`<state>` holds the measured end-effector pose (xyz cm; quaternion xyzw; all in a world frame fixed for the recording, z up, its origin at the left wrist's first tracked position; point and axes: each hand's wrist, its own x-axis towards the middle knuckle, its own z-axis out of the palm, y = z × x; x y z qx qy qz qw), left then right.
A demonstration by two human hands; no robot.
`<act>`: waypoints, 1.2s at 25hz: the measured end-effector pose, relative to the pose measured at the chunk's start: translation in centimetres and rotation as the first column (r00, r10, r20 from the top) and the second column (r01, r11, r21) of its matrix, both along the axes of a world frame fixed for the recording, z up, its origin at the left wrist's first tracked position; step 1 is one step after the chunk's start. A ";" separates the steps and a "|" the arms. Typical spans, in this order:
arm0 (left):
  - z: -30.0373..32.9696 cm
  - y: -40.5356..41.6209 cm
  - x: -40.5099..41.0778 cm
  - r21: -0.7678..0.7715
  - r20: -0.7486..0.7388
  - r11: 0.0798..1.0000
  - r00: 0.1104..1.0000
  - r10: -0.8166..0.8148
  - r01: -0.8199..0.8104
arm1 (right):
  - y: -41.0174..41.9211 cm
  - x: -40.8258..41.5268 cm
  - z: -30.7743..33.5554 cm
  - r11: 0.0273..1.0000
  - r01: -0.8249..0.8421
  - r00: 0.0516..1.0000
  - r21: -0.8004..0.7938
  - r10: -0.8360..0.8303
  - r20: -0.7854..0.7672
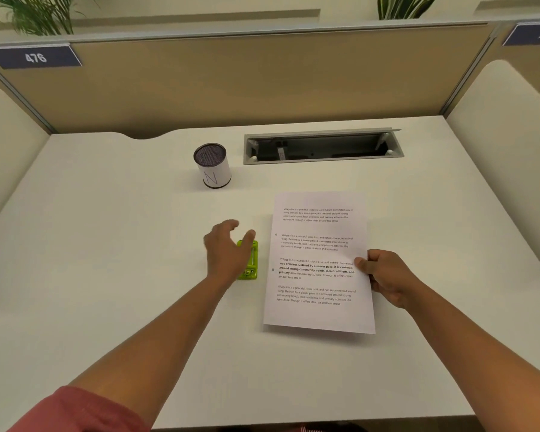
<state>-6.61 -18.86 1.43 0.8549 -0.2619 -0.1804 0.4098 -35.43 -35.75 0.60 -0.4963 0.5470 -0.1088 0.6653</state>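
We see a white sheet of paper [319, 316] printed with four short blocks of black text, the third partly in bold. Two small dark dots sit along its left margin. It lies flat on the white desk [106, 244], a little right of centre, with its long sides running away from us and its near edge turned slightly.

The right hand [387, 275] pinches the sheet at the middle of its right edge. The thumb lies on top beside the bold text and the fingers curl beneath and behind the edge.

Just left of the sheet, apart from it, lies a small lime-green tool [252, 260] with a metal strip on top. The left hand [223, 254] is over the tool's left side with its fingers loosely spread and gripping nothing. The thumb is at the tool's far end, and we cannot tell whether it touches.

Farther back stand a mesh cup [214, 166] wrapped in white paper and an open cable tray [323, 146]. Behind them rises a tan partition [231, 82] bearing a sign numbered 476 [35, 57].
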 end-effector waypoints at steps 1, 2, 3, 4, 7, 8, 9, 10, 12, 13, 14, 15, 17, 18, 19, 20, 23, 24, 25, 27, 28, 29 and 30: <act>0.3 -0.5 -0.7 -0.044 -0.116 0.998 0.992 -0.057 0.052 | 0.1 -0.1 0.2 1.000 -0.007 1.000 -0.007 0.007 0.022; 0.8 -1.1 -1.3 -0.060 -0.300 0.994 0.948 -0.105 0.091 | 0.2 -0.2 0.5 1.000 -0.015 0.999 -0.016 0.016 0.045; 1.5 -1.6 -1.9 -0.057 -0.500 0.994 0.859 -0.114 0.098 | 0.2 -0.2 0.8 0.999 -0.022 0.997 -0.027 0.023 0.068; 2.1 -1.9 -2.3 -0.041 -0.659 0.995 0.746 -0.098 0.094 | 0.3 -0.3 1.1 0.999 -0.027 0.996 -0.040 0.030 0.086; 2.6 -2.5 -3.0 -0.125 -0.807 0.982 0.561 -0.185 0.143 | 0.6 -0.5 2.2 0.992 -0.047 0.990 -0.114 0.061 0.123; 2.8 -2.6 -3.4 -0.168 -0.803 0.975 0.552 -0.223 0.148 | 0.7 -0.7 2.6 0.988 -0.046 0.989 -0.148 0.066 0.136; 3.1 -2.8 -3.8 -0.204 -0.797 0.969 0.551 -0.248 0.141 | 0.8 -0.8 3.0 0.983 -0.035 0.987 -0.182 0.063 0.151; 3.4 -2.9 -4.1 -0.232 -0.787 0.964 0.557 -0.267 0.133 | 0.9 -1.0 3.4 0.976 -0.016 0.984 -0.215 0.053 0.168; 4.3 -3.3 -4.8 -0.297 -0.728 0.946 0.611 -0.312 0.129 | 1.1 -1.3 4.1 0.964 0.036 0.978 -0.265 0.021 0.209; 4.8 -3.6 -5.3 -0.337 -0.666 0.931 0.664 -0.340 0.138 | 1.2 -1.4 4.5 0.955 0.068 0.973 -0.288 0.000 0.231; 5.1 -3.9 -5.8 -0.382 -0.590 0.912 0.720 -0.365 0.150 | 1.3 -1.5 4.8 0.945 0.104 0.967 -0.310 -0.022 0.256; 5.7 -4.1 -6.3 -0.430 -0.510 0.889 0.769 -0.385 0.160 | 1.4 -1.4 5.2 0.933 0.141 0.957 -0.331 -0.044 0.286; 7.2 -4.6 -7.4 -0.505 -0.369 0.840 0.831 -0.417 0.197 | 1.6 -1.4 6.1 0.909 0.213 0.929 -0.359 -0.075 0.362; 7.9 -4.9 -7.8 -0.523 -0.310 0.824 0.852 -0.421 0.217 | 1.7 -1.3 6.6 0.899 0.236 0.914 -0.368 -0.077 0.399; 8.3 -5.2 -8.3 -0.537 -0.266 0.811 0.866 -0.423 0.231 | 1.7 -1.4 7.0 0.890 0.251 0.903 -0.380 -0.074 0.424; 8.2 -5.4 -8.6 -0.551 -0.239 0.800 0.874 -0.423 0.237 | 1.8 -1.4 7.3 0.882 0.255 0.899 -0.396 -0.065 0.433; 6.6 -5.2 -9.4 -0.533 -0.262 0.822 0.884 -0.388 0.202 | 2.6 -1.4 6.6 0.869 0.236 0.927 -0.436 -0.066 0.370; 5.9 -5.1 -9.7 -0.516 -0.283 0.835 0.882 -0.375 0.190 | 3.1 -1.4 6.1 0.873 0.222 0.938 -0.435 -0.070 0.338; 5.4 -4.9 -9.9 -0.501 -0.300 0.846 0.882 -0.364 0.179 | 3.4 -1.4 5.7 0.877 0.207 0.949 -0.434 -0.071 0.308; 5.1 -4.7 -10.2 -0.483 -0.313 0.859 0.883 -0.350 0.169 | 3.7 -1.5 5.3 0.878 0.193 0.959 -0.439 -0.073 0.274; 5.2 -4.8 -10.1 -0.478 -0.314 0.861 0.882 -0.351 0.172 | 3.7 -1.5 5.2 0.877 0.194 0.958 -0.440 -0.074 0.276; 5.3 -4.9 -10.1 -0.475 -0.310 0.862 0.883 -0.351 0.176 | 3.6 -1.6 5.2 0.876 0.198 0.957 -0.439 -0.076 0.279; 5.3 -4.9 -10.0 -0.468 -0.307 0.866 0.885 -0.349 0.179 | 3.5 -1.6 5.2 0.877 0.199 0.957 -0.437 -0.080 0.277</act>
